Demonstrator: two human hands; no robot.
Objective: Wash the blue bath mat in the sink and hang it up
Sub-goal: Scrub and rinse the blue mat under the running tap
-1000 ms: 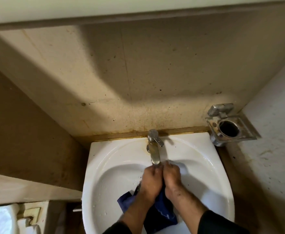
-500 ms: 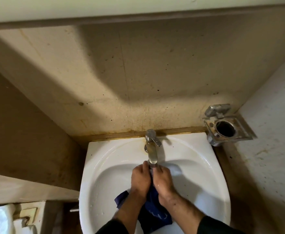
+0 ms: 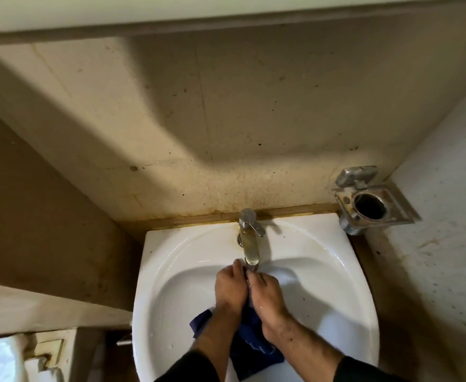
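The blue bath mat [image 3: 253, 346] hangs bunched inside the white sink [image 3: 171, 271], mostly hidden under my hands and forearms. My left hand [image 3: 230, 290] and my right hand [image 3: 267, 299] grip the mat side by side, knuckles pressed together, just below the spout of the metal tap [image 3: 249, 244]. A blue corner of the mat sticks out to the left of my left wrist. Whether water runs from the tap I cannot tell.
A stained beige wall rises behind the sink. A metal holder [image 3: 369, 205] with a round hole is fixed at the right corner, next to a white side wall [image 3: 433, 244]. At lower left stands a white fixture [image 3: 5, 357].
Both hands have moved with the mat a little up towards the tap spout. The view has shifted slightly.
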